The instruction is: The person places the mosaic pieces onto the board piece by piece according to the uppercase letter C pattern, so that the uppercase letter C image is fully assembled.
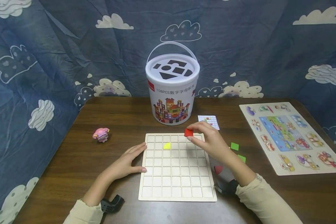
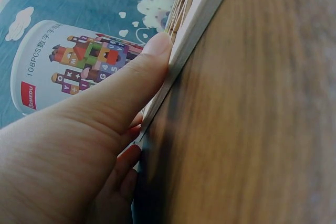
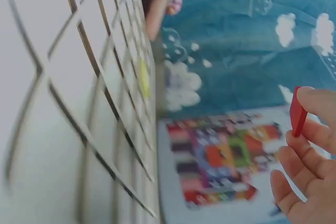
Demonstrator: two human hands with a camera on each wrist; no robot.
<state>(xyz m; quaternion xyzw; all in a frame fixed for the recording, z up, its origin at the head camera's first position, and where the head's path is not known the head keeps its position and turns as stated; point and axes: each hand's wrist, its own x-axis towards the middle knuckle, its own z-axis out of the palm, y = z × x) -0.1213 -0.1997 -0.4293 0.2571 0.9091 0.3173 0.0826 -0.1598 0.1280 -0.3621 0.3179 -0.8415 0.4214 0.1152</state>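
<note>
The right hand (image 1: 208, 141) pinches a red tile (image 1: 188, 133) between thumb and fingertips, holding it raised over the far part of the grid board (image 1: 175, 171), the other fingers loosely bent. The left hand (image 1: 126, 163) is spread and grips nothing; its thumb and fingertips touch the board's left edge. On the grid, a yellow piece (image 1: 167, 145) lies between the two hands' fingertips, nearer the pinching ones. Just beyond the right fingers lies a small printed card (image 1: 210, 119), and past the fingertips stands a white bucket (image 1: 170, 87). To the right of the right hand's fingers are two green tiles (image 1: 234, 146) and, closer to the body, a red piece (image 1: 218, 169); well farther right lies a picture puzzle (image 1: 274, 155). A pink toy (image 1: 101, 134) sits on the table (image 1: 72, 161), left of and beyond the left fingers.
</note>
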